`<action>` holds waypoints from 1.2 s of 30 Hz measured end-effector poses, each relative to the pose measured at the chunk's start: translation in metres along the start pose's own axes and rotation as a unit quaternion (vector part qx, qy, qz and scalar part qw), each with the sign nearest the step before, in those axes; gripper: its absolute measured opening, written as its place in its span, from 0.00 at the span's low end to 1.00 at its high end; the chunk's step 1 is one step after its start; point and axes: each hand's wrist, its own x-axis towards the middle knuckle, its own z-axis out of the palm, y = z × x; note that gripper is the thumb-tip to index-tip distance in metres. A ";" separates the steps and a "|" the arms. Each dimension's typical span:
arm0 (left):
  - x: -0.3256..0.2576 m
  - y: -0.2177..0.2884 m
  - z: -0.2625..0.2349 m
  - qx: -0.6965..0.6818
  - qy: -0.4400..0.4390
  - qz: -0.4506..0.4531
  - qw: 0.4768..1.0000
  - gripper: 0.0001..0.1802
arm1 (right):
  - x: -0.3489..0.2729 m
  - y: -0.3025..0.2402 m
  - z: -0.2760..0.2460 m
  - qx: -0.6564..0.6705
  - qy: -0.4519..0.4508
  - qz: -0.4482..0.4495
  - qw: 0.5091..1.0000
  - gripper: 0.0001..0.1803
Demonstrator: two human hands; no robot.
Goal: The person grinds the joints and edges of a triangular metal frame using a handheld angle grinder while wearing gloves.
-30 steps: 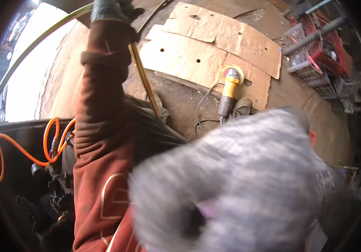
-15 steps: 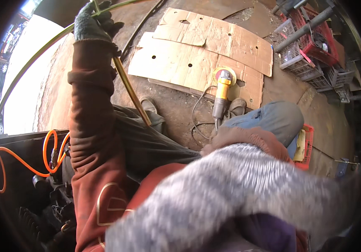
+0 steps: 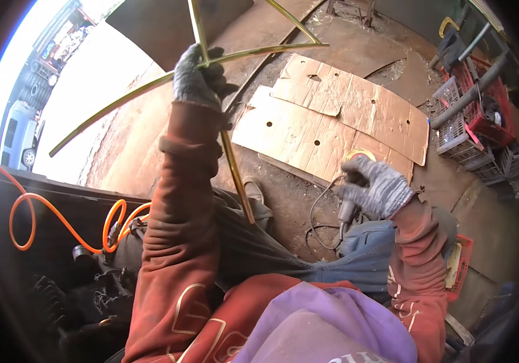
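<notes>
My left hand (image 3: 197,77), in a grey work glove, is raised and closed around a gold-coloured metal frame (image 3: 114,114) where its thin bars cross. One bar curves to the left, and another slants down past my sleeve toward my knee. My right hand (image 3: 377,189), also gloved, hovers over the angle grinder, fingers curved and apart, nothing visible between them. Much of the yellow grinder's body is hidden behind that hand; its grey handle (image 3: 347,210) and round disc show on either side. The disc end rests at the edge of the cardboard.
Flattened cardboard sheets (image 3: 308,124) lie on the dirty floor in front of me. The grinder's black cord (image 3: 312,227) loops beside my leg. Plastic crates (image 3: 453,121) and pipes stand at the right. An orange coiled hose (image 3: 51,212) runs at the left, near dark machinery.
My right hand has come from a blur close to the camera out over the grinder. The left hand keeps its hold on the frame. The whole view has shifted.
</notes>
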 end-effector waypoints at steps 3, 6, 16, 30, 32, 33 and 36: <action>-0.002 -0.001 -0.005 -0.042 -0.056 -0.043 0.997 0.19 | 0.012 0.024 -0.009 0.210 0.094 0.030 0.973 0.26; -0.006 -0.008 -0.002 -0.090 -0.126 -0.043 0.987 0.18 | 0.010 0.025 -0.036 0.360 0.181 -0.007 0.915 0.22; -0.032 -0.024 0.048 -0.137 -0.258 -0.089 0.952 0.21 | 0.006 0.057 -0.070 0.585 0.270 0.021 0.764 0.24; -0.033 -0.018 0.032 0.008 -0.187 -0.026 0.982 0.32 | 0.003 0.046 -0.068 0.688 0.336 -0.009 0.643 0.25; -0.032 -0.020 0.031 0.001 -0.200 -0.050 0.979 0.34 | -0.002 0.053 -0.074 0.696 0.280 -0.046 0.660 0.27; -0.038 -0.013 0.030 -0.017 -0.236 -0.055 0.970 0.32 | -0.001 0.063 -0.075 0.711 0.221 -0.097 0.660 0.29; -0.043 -0.015 0.028 0.010 -0.239 -0.017 0.971 0.32 | 0.006 0.078 -0.071 0.729 0.170 -0.120 0.652 0.33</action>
